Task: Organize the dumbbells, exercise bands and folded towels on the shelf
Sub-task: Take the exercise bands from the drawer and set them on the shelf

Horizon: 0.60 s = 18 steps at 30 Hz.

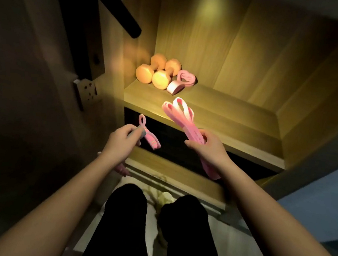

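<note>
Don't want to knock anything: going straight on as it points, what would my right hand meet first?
Likely the rolled pink band beside the dumbbells, depth unclear; the looped bands in the right hand lead.

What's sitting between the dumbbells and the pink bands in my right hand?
Head view: a coiled pink band on the shelf, beside the dumbbells, then bare shelf before the held bands.

Bare left hand [122,141], right hand [206,148] and forearms [66,196]; black trousers [125,218].
</note>
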{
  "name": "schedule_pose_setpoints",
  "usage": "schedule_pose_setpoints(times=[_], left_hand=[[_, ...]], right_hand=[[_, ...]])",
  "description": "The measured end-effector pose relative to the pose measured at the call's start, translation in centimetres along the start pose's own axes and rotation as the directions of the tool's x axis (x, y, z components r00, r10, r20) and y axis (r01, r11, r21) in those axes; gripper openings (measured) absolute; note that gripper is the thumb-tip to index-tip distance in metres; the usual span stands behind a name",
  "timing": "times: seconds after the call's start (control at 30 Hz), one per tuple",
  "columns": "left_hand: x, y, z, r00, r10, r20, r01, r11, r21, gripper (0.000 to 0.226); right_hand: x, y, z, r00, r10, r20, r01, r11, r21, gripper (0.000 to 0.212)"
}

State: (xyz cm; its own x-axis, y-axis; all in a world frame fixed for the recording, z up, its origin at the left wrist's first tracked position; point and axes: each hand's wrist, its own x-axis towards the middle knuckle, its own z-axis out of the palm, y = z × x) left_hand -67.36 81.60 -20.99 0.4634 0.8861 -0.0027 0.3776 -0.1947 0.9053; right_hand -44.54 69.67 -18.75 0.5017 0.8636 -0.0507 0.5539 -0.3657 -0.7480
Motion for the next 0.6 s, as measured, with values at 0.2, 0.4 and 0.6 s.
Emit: schedule_pose_setpoints(times=[0.2, 0.4, 0.6], left_hand=[[5.2, -2.5, 1.3, 0.999, -0.035, 0.040, 0.035, 0.999, 0.005, 0.048], [9.7, -3.8, 1.8, 0.998, -0.057, 0.026, 0.057, 0.998, -0.003, 0.049], [10.7, -6.7, 2.6, 0.991, -0.132, 0.012, 0.132, 0.991, 0.012, 0.046]], right_hand=[[10.0, 0.7, 0.4, 0.991, -0.131, 0.036, 0.136, 0.935, -0.329, 0.044], [17.8, 0.7, 2.9, 0.988, -0.151, 0.035, 0.153, 0.927, -0.342, 0.055], [22.8, -0.7, 6.1, 0.973, -0.199, 0.114, 0.224, 0.936, -0.273, 0.062]])
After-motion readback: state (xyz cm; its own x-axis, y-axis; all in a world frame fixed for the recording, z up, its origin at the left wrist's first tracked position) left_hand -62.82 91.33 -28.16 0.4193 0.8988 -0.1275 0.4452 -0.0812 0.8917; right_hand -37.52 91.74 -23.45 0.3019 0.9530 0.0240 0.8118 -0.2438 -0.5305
